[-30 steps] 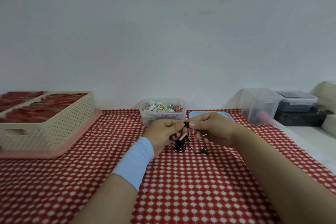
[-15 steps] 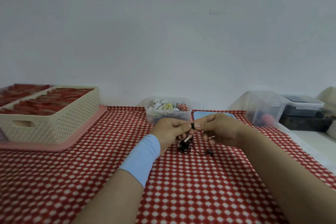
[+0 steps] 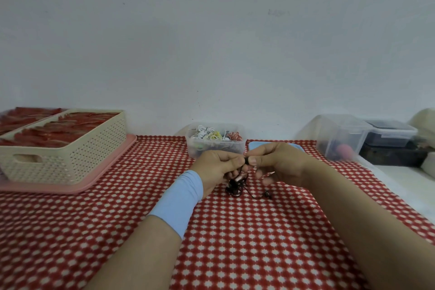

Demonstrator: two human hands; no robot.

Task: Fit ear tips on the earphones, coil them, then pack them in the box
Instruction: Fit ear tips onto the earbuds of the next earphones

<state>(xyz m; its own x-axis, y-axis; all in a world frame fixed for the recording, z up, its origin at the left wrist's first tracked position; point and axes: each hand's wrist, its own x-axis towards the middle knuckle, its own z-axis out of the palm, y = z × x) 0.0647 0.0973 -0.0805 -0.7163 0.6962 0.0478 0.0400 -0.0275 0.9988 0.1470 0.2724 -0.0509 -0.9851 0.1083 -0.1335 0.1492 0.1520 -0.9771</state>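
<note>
Red-and-white checked cloth (image 3: pixel 235 242) covers the table. Two forearms reach in from the near edge, with a pale blue sleeve (image 3: pixel 179 202) on the left wrist. The left hand (image 3: pixel 216 172) and right hand (image 3: pixel 280 165) meet over mid-table, thumb and forefinger of each pinching one small black earbud (image 3: pixel 246 160) between them. Whether a tip is fitted, cannot tell.

The rest of the earphones (image 3: pixel 234 189) hangs in a loose tangle onto the cloth just below the hands; the second bud (image 3: pixel 267 194) lies to the right.

Behind the hands:
- clear tub (image 3: pixel 215 152) of small coloured items
- blue lid (image 3: pixel 253 145) beside it

Far left: cream basket (image 3: pixel 70 155) on a pink tray (image 3: pixel 106 172). Far right: clear container (image 3: pixel 339 139).
</note>
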